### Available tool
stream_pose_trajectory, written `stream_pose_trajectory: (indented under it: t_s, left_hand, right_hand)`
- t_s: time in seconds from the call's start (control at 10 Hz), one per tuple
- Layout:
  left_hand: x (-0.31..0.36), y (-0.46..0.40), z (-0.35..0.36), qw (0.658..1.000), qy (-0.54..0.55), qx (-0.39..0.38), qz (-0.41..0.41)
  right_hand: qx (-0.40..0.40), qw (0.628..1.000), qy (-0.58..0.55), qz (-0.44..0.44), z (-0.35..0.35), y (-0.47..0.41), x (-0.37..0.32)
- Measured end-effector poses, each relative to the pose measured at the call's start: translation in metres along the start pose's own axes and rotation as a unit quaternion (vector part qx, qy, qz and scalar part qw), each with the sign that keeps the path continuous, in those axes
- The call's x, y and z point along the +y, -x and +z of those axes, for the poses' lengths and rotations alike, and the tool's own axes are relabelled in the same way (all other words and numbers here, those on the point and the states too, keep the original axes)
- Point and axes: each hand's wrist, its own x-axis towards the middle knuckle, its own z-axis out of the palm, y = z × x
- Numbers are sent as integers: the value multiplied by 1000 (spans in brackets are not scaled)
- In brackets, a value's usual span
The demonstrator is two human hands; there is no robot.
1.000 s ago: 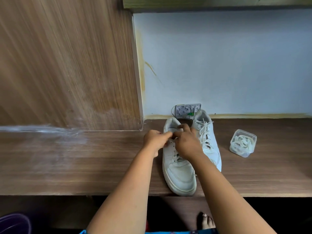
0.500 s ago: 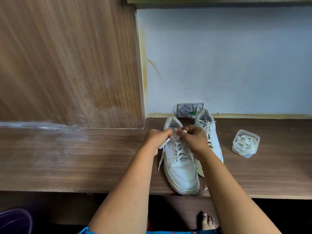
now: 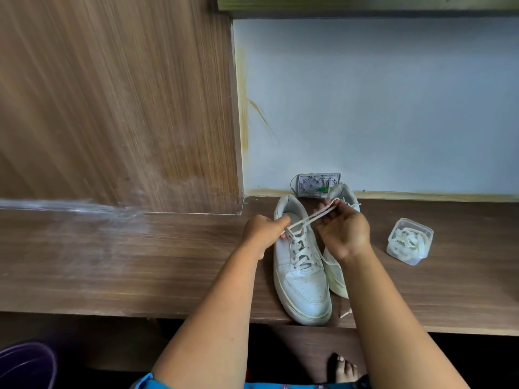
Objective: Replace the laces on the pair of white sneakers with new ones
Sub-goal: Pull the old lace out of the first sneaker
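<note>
Two white sneakers stand side by side on the wooden shelf [image 3: 140, 262], toes toward me. The left sneaker [image 3: 302, 287] is laced with a pale lace [image 3: 311, 217]. My left hand [image 3: 262, 231] pinches the sneaker's upper eyelet edge and lace at its left side. My right hand [image 3: 344, 231] holds a stretch of that lace pulled up and to the right, above the tongue. The right sneaker [image 3: 335, 279] is mostly hidden behind my right hand and forearm. A lace tip [image 3: 345, 313] lies by the shelf's front edge.
A clear plastic tub [image 3: 409, 240] with coiled pale laces sits to the right of the shoes. A small white device [image 3: 318, 184] leans on the wall behind them. A wood panel [image 3: 118, 108] rises at left. Below are a purple bucket [image 3: 25, 366] and a bare foot [image 3: 342, 369].
My right hand has drawn the lace out of the top of the left sneaker, up and to the right. My left hand stays at the eyelets.
</note>
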Motion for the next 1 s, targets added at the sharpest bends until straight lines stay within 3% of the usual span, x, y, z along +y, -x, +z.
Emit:
stream_pose_trajectory:
  t_s: [0.1,0.2,0.3,0.4,0.5,0.6,0.7,0.8,0.9,1.0]
  left_hand:
    - [1,0,-1,1000,-3,11,0]
    - [1,1,-2,1000,5,15,-3]
    - [2,4,-4,1000,11,25,-1]
    - [2,8,-5,1000,20,9,-1]
    - [0,9,-5,1000,-7,19,9]
    - [0,10,-5,979,-138,83,126]
    - [14,22,-3,925,-236,29,297]
    - [13,25,10,860,-389,33,329]
    - [8,16,8,935,-216,54,275]
    - [27,8,-12,941,305,118,90]
  right_hand:
    - [-27,780,575,-245,-7,-1,14]
    - [-126,481,797,-343,-15,-10,25]
    - [-122,376,853,-341,-15,-12,32]
    - [-62,634,703,-317,-11,-10,28]
    - [91,908,330,-242,0,-2,-4]
    - [121,826,440,-330,-4,4,-22]
    - [-41,825,501,-258,-2,11,-4]
    - [-256,861,422,-121,8,24,5]
    - [-253,828,477,-151,9,20,1]
    - [-149,612,720,-291,-12,-1,1]
